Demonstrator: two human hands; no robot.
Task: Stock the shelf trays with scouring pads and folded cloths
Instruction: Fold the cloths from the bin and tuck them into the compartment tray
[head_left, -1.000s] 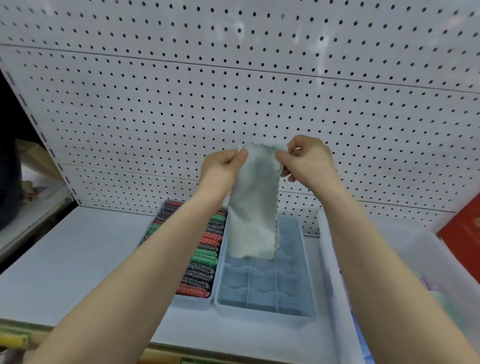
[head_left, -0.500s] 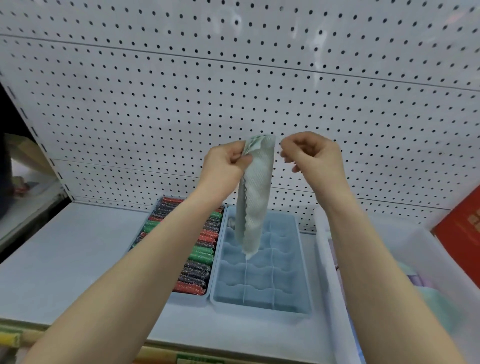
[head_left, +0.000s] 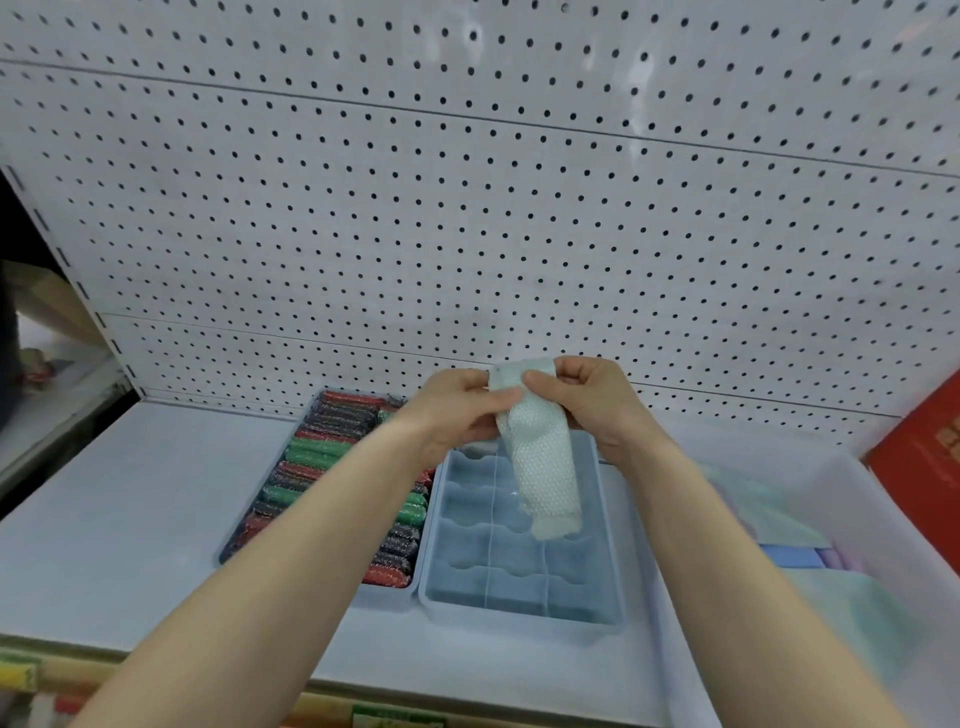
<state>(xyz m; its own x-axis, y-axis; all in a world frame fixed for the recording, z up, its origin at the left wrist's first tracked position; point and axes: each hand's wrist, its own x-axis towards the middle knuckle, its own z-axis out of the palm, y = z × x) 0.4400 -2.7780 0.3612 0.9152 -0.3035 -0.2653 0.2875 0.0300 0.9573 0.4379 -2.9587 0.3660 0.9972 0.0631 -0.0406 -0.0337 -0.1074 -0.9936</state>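
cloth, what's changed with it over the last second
The cloth went from spread open between both hands to a narrow folded strip. The right hand let go half a second ago and now pinches its top again beside the left hand. It has come lower, its end just above the divided tray. The scouring pads stayed put.

A single head-worn wide-angle camera looked forward and down from close above the forearms, facing the white perforated metal back panel (head_left: 467, 234) beyond the left hand (head_left: 457, 410).
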